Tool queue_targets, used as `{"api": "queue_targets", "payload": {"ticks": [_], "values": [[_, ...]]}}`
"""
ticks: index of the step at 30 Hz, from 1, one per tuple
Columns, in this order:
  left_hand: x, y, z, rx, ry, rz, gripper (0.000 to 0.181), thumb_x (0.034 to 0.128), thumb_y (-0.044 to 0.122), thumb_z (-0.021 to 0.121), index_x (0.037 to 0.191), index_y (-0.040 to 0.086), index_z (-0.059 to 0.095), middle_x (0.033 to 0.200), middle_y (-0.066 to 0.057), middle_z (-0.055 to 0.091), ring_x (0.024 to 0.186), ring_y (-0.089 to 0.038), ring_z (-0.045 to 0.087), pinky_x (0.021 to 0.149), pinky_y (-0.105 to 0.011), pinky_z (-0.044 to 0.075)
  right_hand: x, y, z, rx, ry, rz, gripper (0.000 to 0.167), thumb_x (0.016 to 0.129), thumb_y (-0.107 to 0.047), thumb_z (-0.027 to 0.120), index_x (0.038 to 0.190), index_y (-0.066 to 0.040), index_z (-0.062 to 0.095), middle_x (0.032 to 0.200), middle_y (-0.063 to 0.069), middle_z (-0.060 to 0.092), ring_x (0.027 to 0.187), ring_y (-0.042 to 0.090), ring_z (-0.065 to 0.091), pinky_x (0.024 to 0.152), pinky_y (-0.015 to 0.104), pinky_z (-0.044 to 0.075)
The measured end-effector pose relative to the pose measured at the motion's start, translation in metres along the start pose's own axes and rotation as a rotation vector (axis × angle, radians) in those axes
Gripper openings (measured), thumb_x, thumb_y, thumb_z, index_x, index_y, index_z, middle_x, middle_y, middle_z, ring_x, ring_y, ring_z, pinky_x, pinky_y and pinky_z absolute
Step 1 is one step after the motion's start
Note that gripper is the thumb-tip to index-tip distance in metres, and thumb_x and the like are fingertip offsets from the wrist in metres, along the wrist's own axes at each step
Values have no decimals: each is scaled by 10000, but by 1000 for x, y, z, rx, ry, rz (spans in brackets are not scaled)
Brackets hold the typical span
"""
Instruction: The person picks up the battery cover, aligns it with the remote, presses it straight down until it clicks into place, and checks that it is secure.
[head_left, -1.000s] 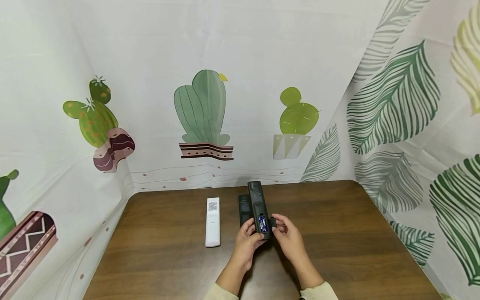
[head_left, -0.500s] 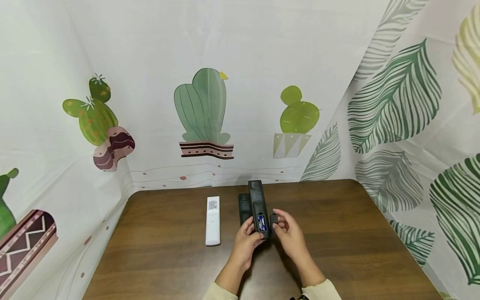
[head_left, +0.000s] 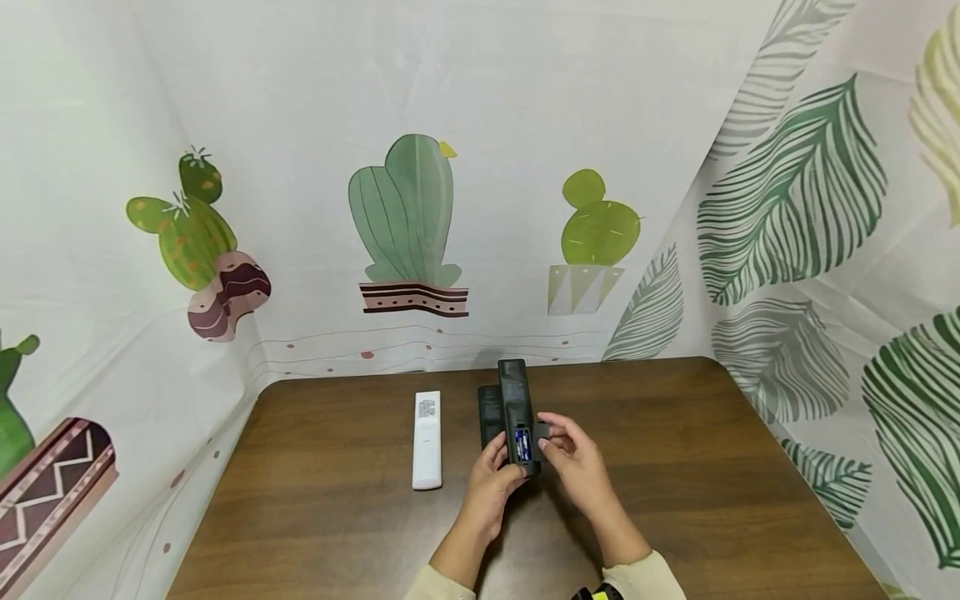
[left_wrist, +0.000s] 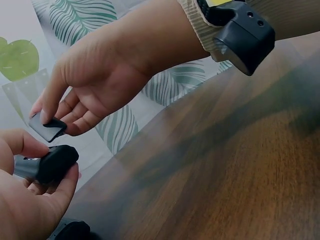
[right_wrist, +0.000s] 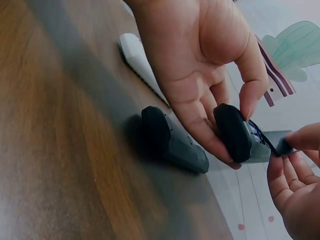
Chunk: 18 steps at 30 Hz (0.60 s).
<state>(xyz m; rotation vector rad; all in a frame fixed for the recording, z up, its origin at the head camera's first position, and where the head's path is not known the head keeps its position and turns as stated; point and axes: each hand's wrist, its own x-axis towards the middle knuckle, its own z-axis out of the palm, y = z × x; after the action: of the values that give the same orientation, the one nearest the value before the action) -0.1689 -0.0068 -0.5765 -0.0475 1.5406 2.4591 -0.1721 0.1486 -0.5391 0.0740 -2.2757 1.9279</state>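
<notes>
A black remote control (head_left: 514, 396), back side up, is held near its lower end by my left hand (head_left: 489, 492), thumb on one side and fingers on the other. Blue batteries (head_left: 522, 445) show in its uncovered compartment. My right hand (head_left: 581, 467) pinches a small black battery cover (head_left: 542, 431) close to the remote's right side. In the left wrist view the cover (left_wrist: 47, 127) hangs above the remote's end (left_wrist: 57, 162). The right wrist view shows the cover (right_wrist: 283, 145) near the compartment; whether they touch I cannot tell.
A second black remote (head_left: 490, 412) lies on the wooden table (head_left: 337, 517), partly behind the held one. Left of it a white remote (head_left: 427, 442) lies back side up. Patterned cloth (head_left: 510, 167) stands along the table's far edge.
The right hand first drew the cover slightly away from the remote, then brought it back toward the remote's side, a little higher. The left hand keeps its grip on the remote.
</notes>
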Motion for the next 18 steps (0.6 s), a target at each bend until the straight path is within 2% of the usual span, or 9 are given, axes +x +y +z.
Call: {"api": "queue_targets", "payload": {"ticks": [9,18], "values": [[0,0,-1,-6,-11,0,848,768,-54,586,1558,-26,278,1456,-226,502,1039,-158,641,879,-260,539,2,1,5,44,-45,-29,299,936,-30,664,1234,-58,673,1030,182,629,899,113,623,809,197,499],[-1,0,-2,-1,-18,-5,848,776,-49,588,1565,-12,279,1488,-228,476,1065,-168,633,892,-258,539,4,1,10,60,-53,-7,283,932,-24,667,1213,-55,682,1020,182,646,899,118,621,811,202,488]]}}
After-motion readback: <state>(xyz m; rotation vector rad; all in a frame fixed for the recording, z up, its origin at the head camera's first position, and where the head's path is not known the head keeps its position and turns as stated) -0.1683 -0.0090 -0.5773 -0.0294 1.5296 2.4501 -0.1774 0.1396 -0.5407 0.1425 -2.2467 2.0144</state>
